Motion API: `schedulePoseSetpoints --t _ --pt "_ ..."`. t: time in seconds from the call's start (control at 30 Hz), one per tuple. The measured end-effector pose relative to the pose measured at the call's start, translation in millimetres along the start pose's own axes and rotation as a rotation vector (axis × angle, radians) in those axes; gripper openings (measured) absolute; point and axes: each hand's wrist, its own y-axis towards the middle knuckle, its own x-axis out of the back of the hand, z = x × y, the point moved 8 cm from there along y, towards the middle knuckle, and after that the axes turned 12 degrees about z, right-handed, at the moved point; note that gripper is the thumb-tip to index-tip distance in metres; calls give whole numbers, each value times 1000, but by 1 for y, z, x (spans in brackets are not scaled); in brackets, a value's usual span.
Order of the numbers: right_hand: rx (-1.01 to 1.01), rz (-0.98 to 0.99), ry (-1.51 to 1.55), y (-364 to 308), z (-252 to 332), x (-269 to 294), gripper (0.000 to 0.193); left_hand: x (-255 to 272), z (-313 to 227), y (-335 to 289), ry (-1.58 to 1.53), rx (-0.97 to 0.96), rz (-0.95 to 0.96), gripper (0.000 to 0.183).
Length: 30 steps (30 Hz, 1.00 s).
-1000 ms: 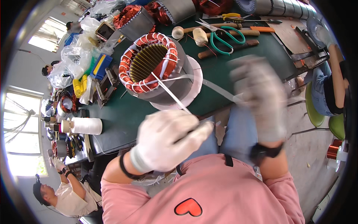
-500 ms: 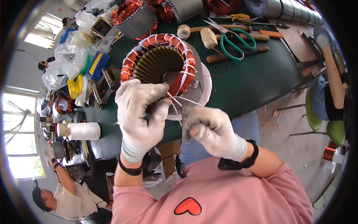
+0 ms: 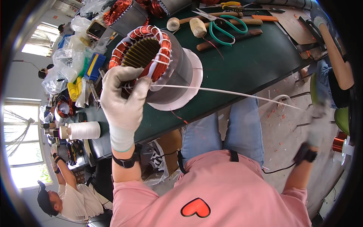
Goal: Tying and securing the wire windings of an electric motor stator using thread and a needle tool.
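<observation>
A motor stator (image 3: 177, 62) with a ring of copper windings (image 3: 163, 53), laced with white cord, sits tilted on a round white pad (image 3: 194, 83) at the bench edge. My gloved left hand (image 3: 123, 98) grips the near side of the windings, thumb outside and fingers curled over the rim. From beside that thumb a white lacing cord (image 3: 227, 92) runs taut to the right. My gloved right hand (image 3: 317, 119), arm stretched far right, is at the cord's other end; motion blurs its fingers, but the straight cord shows it held there. Another loop of cord hangs near it.
Green-handled scissors (image 3: 227, 28), mallets (image 3: 197, 28) and pliers (image 3: 230, 4) lie at the back of the green bench (image 3: 261, 56). A white thread spool (image 3: 85, 130) and plastic bags (image 3: 70, 56) are on the left. Co-workers sit left and right.
My right hand has swung from near the stator out to the far right, drawing the cord straight. The stator has tipped slightly left, with my left hand still at its windings.
</observation>
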Motion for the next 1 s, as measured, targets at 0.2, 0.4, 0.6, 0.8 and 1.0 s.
schedulePoseSetpoints --t 0.2,0.4,0.6,0.8,1.0 --pt "29 124 -141 -17 135 -95 38 -10 1 2 -64 45 7 19" --pt "-124 1073 449 -80 235 -292 26 -7 -2 9 -48 29 110 65" --pt "81 1195 273 -86 280 -333 23 3 -10 21 -78 76 291 52" --pt "-43 1120 343 -81 291 -341 20 0 -18 47 144 108 536 36" --pt "490 771 76 -86 308 -352 22 -13 -26 80 497 -170 880 27"
